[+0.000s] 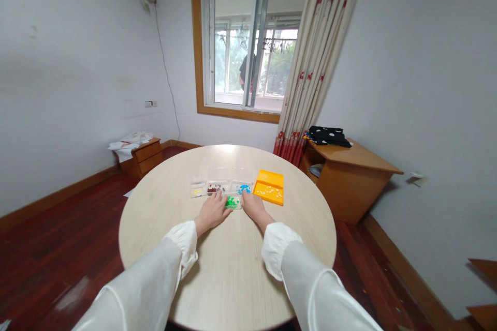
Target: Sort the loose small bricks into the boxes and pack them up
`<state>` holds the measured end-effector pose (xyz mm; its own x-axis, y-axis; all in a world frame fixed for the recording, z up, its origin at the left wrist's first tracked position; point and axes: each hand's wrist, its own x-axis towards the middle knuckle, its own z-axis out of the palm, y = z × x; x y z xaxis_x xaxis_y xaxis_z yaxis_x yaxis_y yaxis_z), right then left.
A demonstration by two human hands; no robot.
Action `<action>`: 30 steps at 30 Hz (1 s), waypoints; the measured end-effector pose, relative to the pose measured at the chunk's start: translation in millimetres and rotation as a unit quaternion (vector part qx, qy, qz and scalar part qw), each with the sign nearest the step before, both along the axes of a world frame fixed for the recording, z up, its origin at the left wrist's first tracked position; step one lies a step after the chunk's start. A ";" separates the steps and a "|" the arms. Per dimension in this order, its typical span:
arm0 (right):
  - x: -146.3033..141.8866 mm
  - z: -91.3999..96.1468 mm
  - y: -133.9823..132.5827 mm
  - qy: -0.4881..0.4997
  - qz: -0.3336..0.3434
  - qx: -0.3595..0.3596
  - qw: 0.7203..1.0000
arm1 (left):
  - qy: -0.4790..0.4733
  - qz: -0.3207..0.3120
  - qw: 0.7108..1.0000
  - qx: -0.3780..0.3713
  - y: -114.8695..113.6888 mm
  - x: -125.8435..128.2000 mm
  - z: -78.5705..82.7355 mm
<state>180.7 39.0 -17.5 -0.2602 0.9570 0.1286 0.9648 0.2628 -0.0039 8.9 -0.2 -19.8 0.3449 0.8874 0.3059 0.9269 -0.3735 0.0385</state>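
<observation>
My left hand [213,211] rests at the left side of a small clear box of green pieces [233,202], its fingers apart near the rim. At the right side of that box is my right hand [254,205], fingers curled, close to the blue pieces [244,189] in another clear box; what its fingertips hold, if anything, is hidden. Dark red and grey pieces [215,189] lie in a clear box behind my left hand. Further left, a clear box has yellow pieces [197,192]. An open yellow case [269,180] with small white pieces [273,192] lies to the right.
The boxes stand on a round pale table [229,269]. A wooden desk [345,186] with folded black cloth [330,136] is at the right, by the curtain [316,62]. Papers [131,140] lie on a low cabinet [145,158] at the left.
</observation>
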 end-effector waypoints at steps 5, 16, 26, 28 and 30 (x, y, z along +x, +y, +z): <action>-3.8 -1.2 6.2 0.005 -0.010 -0.002 1.000 | -0.004 0.010 1.000 0.002 5.9 1.5 -0.1; -13.9 0.0 18.4 0.013 -0.027 0.002 1.000 | -0.039 0.042 0.998 -0.001 22.9 3.1 -3.3; -17.4 0.8 28.4 0.026 -0.038 0.008 0.999 | -0.055 0.060 0.997 -0.005 39.1 6.4 -1.8; -18.5 0.4 32.1 0.028 -0.042 0.007 0.999 | -0.056 0.066 0.996 -0.004 42.4 6.9 -2.0; -19.5 0.0 36.2 0.030 -0.046 0.006 0.998 | -0.060 0.070 0.996 -0.004 46.0 7.4 -2.5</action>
